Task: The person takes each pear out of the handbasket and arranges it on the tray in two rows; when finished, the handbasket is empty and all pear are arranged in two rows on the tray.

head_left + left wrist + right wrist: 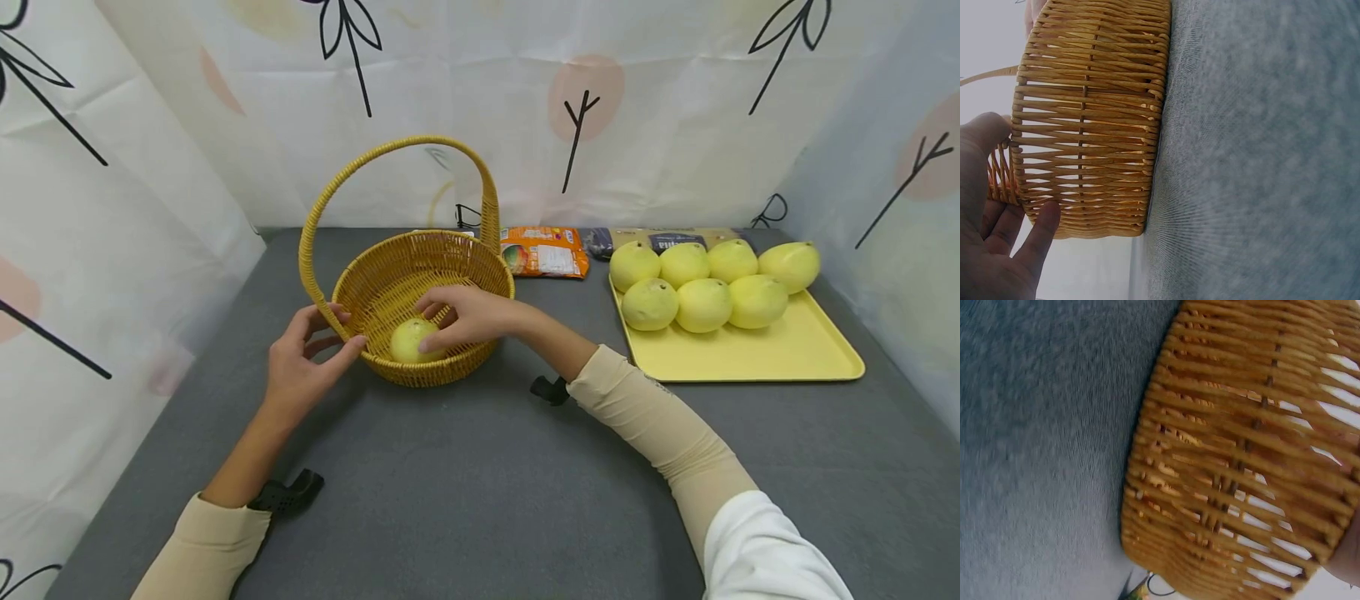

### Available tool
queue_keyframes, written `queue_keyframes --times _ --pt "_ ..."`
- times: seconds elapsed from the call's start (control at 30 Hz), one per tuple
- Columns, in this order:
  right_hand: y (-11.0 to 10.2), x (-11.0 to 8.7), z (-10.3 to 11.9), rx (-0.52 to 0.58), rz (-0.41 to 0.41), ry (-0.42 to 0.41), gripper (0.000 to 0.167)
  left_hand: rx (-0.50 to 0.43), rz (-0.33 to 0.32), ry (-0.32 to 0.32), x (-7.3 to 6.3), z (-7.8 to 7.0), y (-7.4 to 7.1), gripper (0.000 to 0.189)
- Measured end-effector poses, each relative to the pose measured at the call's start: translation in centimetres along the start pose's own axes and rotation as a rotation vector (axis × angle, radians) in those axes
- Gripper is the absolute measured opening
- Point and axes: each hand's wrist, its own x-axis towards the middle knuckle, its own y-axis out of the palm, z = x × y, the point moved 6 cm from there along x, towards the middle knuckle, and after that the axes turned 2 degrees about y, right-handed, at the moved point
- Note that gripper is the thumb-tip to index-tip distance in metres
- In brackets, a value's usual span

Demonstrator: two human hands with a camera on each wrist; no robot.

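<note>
A yellow wicker basket (427, 367) with a tall hoop handle stands on the grey table. My left hand (303, 358) holds it at the left, thumb and fingers around the rim near the handle's base; the left wrist view also shows these fingers (1038, 237) against the weave. Inside the basket lies one pale yellow round fruit (408, 342). My right hand (472, 317) reaches over the right rim, its thumb touching that fruit and its fingers loosely bent above. The basket wall (1241, 437) mostly hides the right hand in the right wrist view.
At the right, a yellow tray (750, 358) bears several more pale yellow fruits (703, 305). Behind the basket lie an orange packet (543, 252) and a long brown and dark package (667, 240). Patterned white cloth (465, 100) hangs around the table (465, 483).
</note>
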Motion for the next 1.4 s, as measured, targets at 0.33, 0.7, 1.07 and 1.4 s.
queue_keyframes --times 0.33,0.7,1.07,1.4 --pt "0.9 0.4 0.5 -0.063 -0.024 0.006 0.057 -0.008 0.006 -0.002 0.2 -0.1 0.1 0.046" --pt "0.4 -0.4 0.4 -0.086 -0.175 -0.018 0.056 0.0 0.001 0.015 0.2 -0.3 0.1 0.047" --pt "-1.6 -3.3 0.7 0.073 -0.347 -0.067 0.061 0.012 0.004 0.014 0.2 -0.5 0.1 0.047" --pt "-2.9 -5.4 0.1 0.132 -0.417 -0.153 0.054 0.024 0.004 0.002 0.0 -0.3 -0.1 0.047"
